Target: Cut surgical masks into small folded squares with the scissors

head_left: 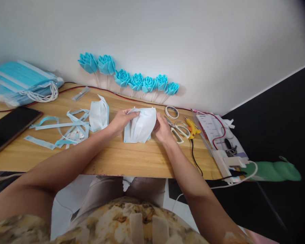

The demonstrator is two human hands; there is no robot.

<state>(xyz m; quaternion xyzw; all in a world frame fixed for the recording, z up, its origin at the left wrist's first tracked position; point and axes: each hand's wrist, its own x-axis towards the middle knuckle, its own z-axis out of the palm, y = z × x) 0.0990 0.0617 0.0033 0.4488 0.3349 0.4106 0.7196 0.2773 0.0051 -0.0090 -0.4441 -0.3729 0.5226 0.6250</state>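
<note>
Here, creased white sheet [142, 123], bluish lower corners, left hand [121, 120] and right hand [163, 128] pinching its sides

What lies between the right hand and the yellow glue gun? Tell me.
In the head view, pale-handled scissors lie between the right hand and the glue gun.

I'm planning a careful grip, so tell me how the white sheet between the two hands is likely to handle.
The white sheet is probably floppy: it bends in loose folds between the left hand and right hand. It seems light for its size, given its thin edges. It would likely crease easily, as its surface already looks wrinkled.
</note>
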